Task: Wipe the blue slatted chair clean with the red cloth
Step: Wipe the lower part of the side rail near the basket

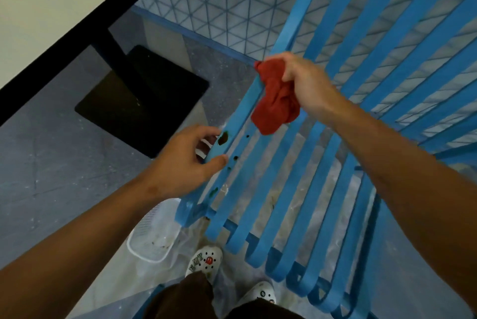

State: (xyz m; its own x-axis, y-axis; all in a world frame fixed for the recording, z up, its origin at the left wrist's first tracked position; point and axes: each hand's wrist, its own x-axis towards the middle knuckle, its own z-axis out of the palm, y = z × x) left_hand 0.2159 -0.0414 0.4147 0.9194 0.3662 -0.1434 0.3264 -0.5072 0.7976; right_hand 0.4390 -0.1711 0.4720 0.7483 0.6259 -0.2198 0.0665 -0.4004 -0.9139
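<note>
The blue slatted chair (296,189) fills the right half of the view, its seat slats running toward me. Dark green spots dot the leftmost slats near my left hand. My right hand (304,81) grips the bunched red cloth (275,101) above the left edge of the seat; most of the cloth hangs below the fist. My left hand (188,158) holds the chair's left side rail, thumb on top beside the spots and fingers curled under the edge.
A white table top with a black edge (85,24) stands at upper left, its black base plate (144,99) on the grey floor. A white plastic basket (152,238) sits by my feet on clear sheeting. A blue wire-mesh chair (211,3) is behind.
</note>
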